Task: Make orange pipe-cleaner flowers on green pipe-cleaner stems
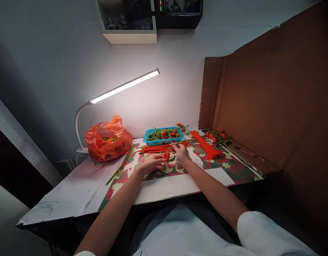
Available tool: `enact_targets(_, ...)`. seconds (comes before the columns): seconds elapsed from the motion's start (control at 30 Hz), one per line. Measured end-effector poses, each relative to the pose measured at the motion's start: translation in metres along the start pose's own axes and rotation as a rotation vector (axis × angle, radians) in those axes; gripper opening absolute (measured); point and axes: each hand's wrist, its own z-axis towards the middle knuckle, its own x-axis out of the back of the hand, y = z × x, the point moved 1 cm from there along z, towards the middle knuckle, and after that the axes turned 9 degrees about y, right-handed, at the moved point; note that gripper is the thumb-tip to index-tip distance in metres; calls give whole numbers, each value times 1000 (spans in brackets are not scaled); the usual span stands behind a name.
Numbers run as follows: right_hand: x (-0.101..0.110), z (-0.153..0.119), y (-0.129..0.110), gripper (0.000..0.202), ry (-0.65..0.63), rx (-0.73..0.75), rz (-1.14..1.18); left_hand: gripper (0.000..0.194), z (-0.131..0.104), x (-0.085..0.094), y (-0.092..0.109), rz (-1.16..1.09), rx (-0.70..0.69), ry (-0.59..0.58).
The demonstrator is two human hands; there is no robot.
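Over the middle of the table, my left hand (pixel 154 163) has its fingers closed at a small piece of coiled orange pipe cleaner (pixel 166 155) with a green end below it. My right hand (pixel 181 153) pinches a green pipe cleaner (pixel 184 142) just above and to the right of that coil. Whether the green strand joins the orange coil is too small to tell. Behind my hands lies a bundle of orange pipe cleaners (pixel 150 148). A roll of tape (pixel 172 156) rests on the table, partly hidden by my hands.
A blue basket (pixel 160 143) of orange flowers and green stems stands at the back. An orange plastic bag (pixel 107 140) and a lit lamp (pixel 125 86) are left; green pipe cleaners (pixel 120 166) lie nearby. Another orange bundle (pixel 205 145), flowers (pixel 215 135) and a cardboard wall (pixel 270 92) are right.
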Motion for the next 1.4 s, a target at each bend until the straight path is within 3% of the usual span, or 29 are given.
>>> enact_targets(0.1,0,0,-1,46,-21,-33,56,20,0,-1,1,10,-50,33)
enact_targets(0.37,-5,-13,-5,41,-234,-119,56,10,4,0,-2,131,-208,173)
enact_targets(0.57,-5,-10,0,32,-190,-168,48,8,10,4,-7,236,-227,200)
enact_targets(0.8,-3,-2,6,30,-142,-228,47,23,11,7,-12,330,-181,103)
enact_targets(1.17,0,4,8,25,-121,-180,91,36,-7,-7,6,351,-219,-90)
enact_targets(1.4,0,1,2,42,-191,-120,131,31,-8,-6,3,274,-197,-38)
